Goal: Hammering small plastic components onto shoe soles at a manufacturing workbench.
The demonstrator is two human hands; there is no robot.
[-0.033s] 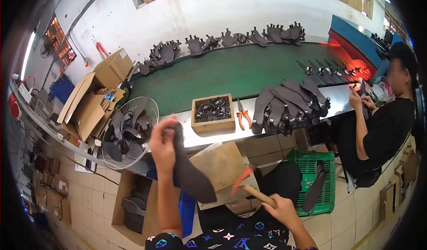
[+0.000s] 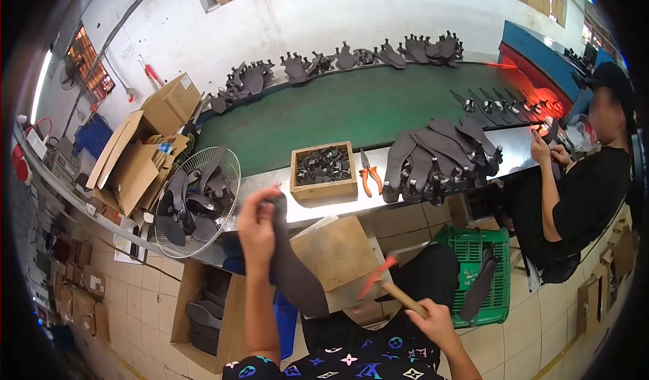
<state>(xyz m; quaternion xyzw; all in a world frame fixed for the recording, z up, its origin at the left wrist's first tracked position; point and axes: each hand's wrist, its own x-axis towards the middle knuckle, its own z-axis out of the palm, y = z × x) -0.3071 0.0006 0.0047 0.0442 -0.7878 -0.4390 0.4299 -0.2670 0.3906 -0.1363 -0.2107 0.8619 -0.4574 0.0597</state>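
Note:
My left hand (image 2: 257,234) grips the upper end of a long dark grey shoe sole (image 2: 299,282). The sole slants down to the right, its wide end beside a worn tan board (image 2: 338,251) in front of me. Closed round the wooden handle of a hammer (image 2: 402,300) is my right hand (image 2: 434,327). The hammer's orange-red head hangs near the board's lower right corner, apart from the sole. My fingers hide the sole's top end.
A wooden box (image 2: 324,192) of small black pieces and orange-handled pliers (image 2: 369,177) lie on the metal ledge, beside piled soles (image 2: 433,153). Behind runs a green belt (image 2: 338,106). A wire basket (image 2: 233,197), carton (image 2: 233,326) and green crate (image 2: 499,278) surround me. Another person (image 2: 574,184) sits right.
My left hand has shifted slightly right and down with the shoe sole. The hammer in my right hand has moved a little to the right.

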